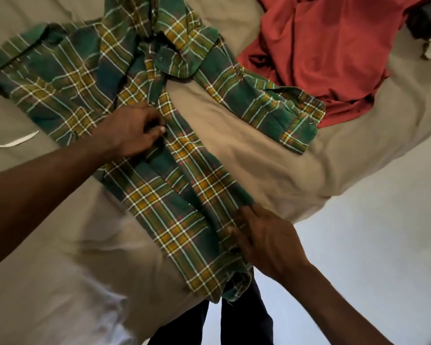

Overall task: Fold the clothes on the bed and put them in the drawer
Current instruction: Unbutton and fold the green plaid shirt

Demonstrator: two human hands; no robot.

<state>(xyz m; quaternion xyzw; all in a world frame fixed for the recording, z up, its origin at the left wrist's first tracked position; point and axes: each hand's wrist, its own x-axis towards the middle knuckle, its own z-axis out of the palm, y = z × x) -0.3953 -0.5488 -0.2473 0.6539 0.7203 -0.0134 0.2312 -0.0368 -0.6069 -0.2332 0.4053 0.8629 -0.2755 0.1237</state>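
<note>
We see the left hand (132,131) pinching the plaid shirt (159,190) mid-placket on the bed (234,135). Right hand (264,242) pinches its hem edge. Red garment (334,51) beside.

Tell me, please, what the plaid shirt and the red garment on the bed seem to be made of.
Plaid shirt: probably woven cotton, matte; the checks look woven in, and it creases softly. Red garment: likely a thin matte knit, draping in loose folds; fibre unclear.

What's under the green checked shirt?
The tan bed sheet shows around the shirt and runs beneath it. Its sleeve end lies on the edge of the red cloth. Anything else beneath is covered.
</note>
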